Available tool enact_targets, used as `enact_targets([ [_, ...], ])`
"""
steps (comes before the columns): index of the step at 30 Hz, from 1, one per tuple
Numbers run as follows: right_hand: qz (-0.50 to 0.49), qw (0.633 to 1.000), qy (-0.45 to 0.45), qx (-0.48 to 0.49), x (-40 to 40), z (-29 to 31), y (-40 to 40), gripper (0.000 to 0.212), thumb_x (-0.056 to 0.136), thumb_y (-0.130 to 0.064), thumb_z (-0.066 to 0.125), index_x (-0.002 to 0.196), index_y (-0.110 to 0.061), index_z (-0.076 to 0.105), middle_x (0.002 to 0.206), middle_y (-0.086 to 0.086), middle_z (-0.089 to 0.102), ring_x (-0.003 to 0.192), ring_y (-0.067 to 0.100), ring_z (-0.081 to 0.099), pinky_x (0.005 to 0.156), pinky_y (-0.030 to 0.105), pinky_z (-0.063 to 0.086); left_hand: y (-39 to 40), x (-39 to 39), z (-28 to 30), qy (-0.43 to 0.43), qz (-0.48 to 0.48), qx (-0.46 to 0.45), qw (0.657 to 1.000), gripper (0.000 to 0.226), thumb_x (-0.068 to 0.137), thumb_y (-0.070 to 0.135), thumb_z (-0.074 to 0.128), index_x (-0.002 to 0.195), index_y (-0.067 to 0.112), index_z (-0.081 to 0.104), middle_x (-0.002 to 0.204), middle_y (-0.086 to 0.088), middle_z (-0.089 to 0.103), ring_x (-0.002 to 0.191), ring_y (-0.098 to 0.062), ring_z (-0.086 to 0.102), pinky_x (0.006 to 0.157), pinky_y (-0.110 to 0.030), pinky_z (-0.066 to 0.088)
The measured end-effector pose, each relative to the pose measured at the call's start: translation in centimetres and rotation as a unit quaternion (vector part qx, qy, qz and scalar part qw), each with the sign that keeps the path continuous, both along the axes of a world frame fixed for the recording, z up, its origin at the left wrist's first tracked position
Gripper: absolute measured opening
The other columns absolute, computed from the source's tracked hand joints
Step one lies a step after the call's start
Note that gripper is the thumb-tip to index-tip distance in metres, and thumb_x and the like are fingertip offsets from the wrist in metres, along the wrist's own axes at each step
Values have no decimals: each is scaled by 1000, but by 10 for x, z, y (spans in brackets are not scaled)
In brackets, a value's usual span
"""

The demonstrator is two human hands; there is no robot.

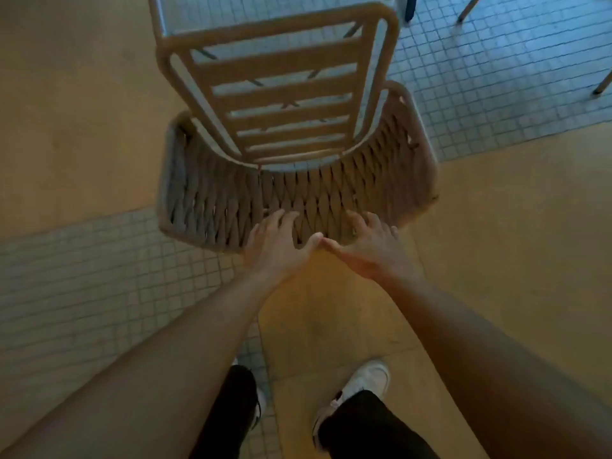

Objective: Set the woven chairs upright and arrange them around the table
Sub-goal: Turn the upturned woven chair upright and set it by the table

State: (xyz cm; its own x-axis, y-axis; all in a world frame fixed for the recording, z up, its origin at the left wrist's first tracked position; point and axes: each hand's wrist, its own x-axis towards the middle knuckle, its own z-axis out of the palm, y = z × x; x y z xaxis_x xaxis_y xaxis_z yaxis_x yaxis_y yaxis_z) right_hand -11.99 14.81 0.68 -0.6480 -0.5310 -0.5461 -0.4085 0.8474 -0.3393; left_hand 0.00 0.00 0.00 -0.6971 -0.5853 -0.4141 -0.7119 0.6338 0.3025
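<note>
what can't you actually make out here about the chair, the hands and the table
Head view only:
- Woven chair: its legs are hidden under the slatted seat and cut by the top edge.
- Left hand and right hand: fingers lie on the woven back; whether they curl around its rim is hidden.
- Table: not identifiable; only thin legs show at the top right edge.
- Weave detail: blurred.

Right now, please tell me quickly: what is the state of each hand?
Left hand: open, fingers spread on the beige woven rope backrest of the slatted-seat chair.
Right hand: open, fingers on the same backrest; firm grasp cannot be told.
</note>
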Motion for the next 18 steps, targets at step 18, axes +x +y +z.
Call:
enact_targets([
  [18,-472,836,-231,-158,36,-322,-50,121,69,-77,75,159,-14,24,156,13,41,140,36,43,113,54,41,-10,3,-303,18,540,219,812,95,86,69,61,154,11,30,148,-15,42,130,-38,47,99,-47,44],
])
